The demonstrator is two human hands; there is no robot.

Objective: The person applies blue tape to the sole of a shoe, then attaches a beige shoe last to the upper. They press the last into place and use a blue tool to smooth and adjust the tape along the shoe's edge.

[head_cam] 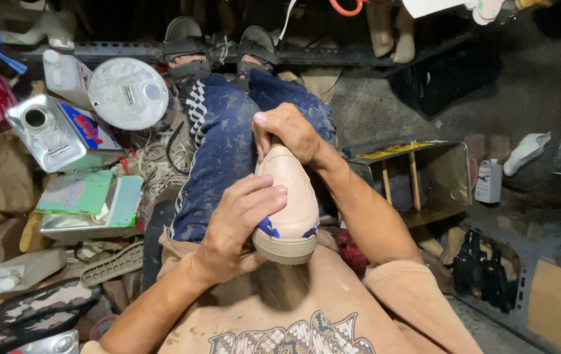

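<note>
Your left hand (231, 233) curls around the toe of a smooth beige canvas shoe (287, 203) with ribbed rubber sole, held over your lap. Your right hand (287, 131) grips its heel end. Beside your left knee: dented rectangular metal can (57, 134), round grey lid (128, 93).

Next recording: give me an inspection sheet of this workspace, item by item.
Surface: the person's lap in blue patterned trousers; no bench seen.
Job's things: beige slip-on shoe, toe towards the camera.
Clutter: metal cans, round lid, loose shoe sole, dark bottles, white bottle.
Grippers: left hand grips the shoe's toe side; right hand holds its far end.
Cables: orange cord at top.
Surroundings: crowded, dim floor; open box.
</note>
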